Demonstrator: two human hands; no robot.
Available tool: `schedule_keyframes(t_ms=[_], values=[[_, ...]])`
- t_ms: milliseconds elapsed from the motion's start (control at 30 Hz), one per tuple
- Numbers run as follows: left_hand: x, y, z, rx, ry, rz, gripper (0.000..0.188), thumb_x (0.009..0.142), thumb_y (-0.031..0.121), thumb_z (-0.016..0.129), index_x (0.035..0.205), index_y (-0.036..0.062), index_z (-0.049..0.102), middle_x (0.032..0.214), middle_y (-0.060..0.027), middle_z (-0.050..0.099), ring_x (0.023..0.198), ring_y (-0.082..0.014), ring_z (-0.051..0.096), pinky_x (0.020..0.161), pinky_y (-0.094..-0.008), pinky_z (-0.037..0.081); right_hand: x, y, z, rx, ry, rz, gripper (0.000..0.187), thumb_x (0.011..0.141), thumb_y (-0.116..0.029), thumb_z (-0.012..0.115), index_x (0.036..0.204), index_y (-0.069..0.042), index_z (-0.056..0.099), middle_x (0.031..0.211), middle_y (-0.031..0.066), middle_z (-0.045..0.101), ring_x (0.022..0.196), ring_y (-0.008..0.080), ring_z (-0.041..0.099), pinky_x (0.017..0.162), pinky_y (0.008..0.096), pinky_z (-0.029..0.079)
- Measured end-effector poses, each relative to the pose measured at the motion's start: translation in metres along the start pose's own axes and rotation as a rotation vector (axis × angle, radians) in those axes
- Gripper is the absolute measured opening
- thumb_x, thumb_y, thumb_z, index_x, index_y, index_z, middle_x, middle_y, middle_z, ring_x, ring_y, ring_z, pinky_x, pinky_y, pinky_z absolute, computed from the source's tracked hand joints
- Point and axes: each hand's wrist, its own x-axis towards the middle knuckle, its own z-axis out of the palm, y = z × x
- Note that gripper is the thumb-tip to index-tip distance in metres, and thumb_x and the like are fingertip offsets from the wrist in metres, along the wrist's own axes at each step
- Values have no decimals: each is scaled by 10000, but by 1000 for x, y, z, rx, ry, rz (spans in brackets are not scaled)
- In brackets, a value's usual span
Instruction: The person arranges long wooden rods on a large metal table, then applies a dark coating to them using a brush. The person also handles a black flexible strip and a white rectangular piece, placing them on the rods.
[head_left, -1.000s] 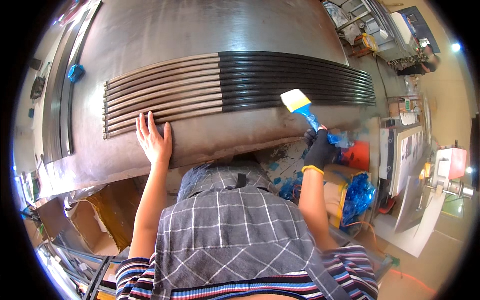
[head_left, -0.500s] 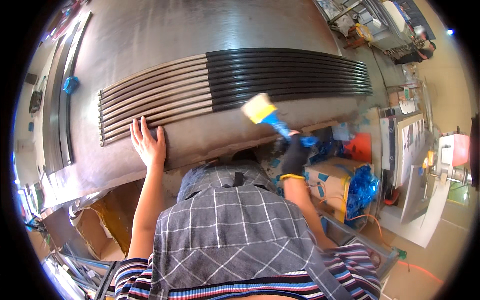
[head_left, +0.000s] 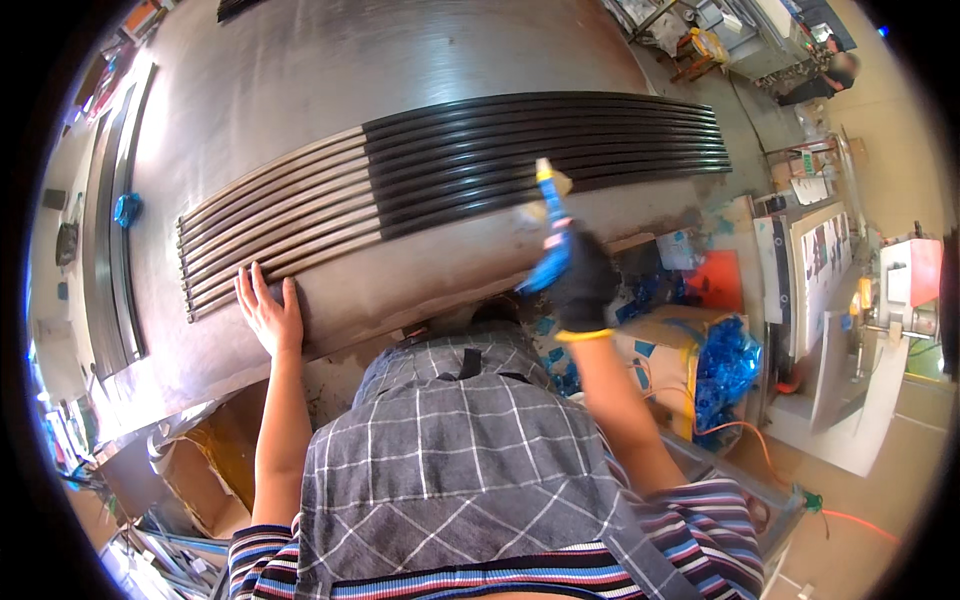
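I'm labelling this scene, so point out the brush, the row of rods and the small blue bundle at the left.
Brush (head_left: 550, 204): head view, on its blue handle.
Row of rods (head_left: 460, 160): head view, on the dark section.
Small blue bundle (head_left: 127, 209): head view, on its middle.

The gloved right hand (head_left: 585, 280) holds a paintbrush (head_left: 547, 190) near partly black rods (head_left: 455, 172); the bare left hand (head_left: 270, 318) touches their left part.

Tan floor (head_left: 900, 180) sweeping down the right side, small bluish light (head_left: 884, 32) glinting at upper right, stool (head_left: 690, 66) standing inward of it, glare (head_left: 160, 388) splashing the metal tabletop (head_left: 430, 50) at left!
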Motion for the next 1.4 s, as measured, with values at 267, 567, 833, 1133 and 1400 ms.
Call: schedule_keyframes(t_ms=[267,567,833,1133,1400], values=[[-16,-2,-4,-58,94,41,605,892,292,632,1407,61,413,1459,-193,370,1361,-373,319,1113,-489,263,-13,37,6,808,49,407,198,937,-224,592,1044,-65,639,793,19,648,675,95,602,642,247,484],[-70,160,28,-279,-113,172,380,818,143,672,1160,43,538,1231,-171,525,1163,-365,473,1007,-473,364,3,95,-7,851,117,549,229,908,-258,616,1029,-67,656,793,13,624,673,94,574,640,247,467],[-78,190,38,-82,-215,89,301,858,251,636,1071,54,559,1209,-154,535,1143,-354,462,1002,-470,339,60,191,-56,1013,268,884,230,876,-226,596,980,-29,649,737,45,619,601,127,590,574,250,483],[-78,202,26,-39,-177,104,296,862,278,624,1053,64,552,1221,-150,527,1145,-355,457,995,-476,344,121,302,-120,981,593,1062,229,875,-235,597,931,-16,633,742,81,659,582,173,609,553,261,509],[-83,190,31,2,-181,111,344,889,334,600,1071,48,539,1241,-160,511,1157,-360,452,987,-484,346,143,360,-142,834,757,1112,239,900,-248,589,847,-19,632,804,77,646,627,178,620,566,276,493]])
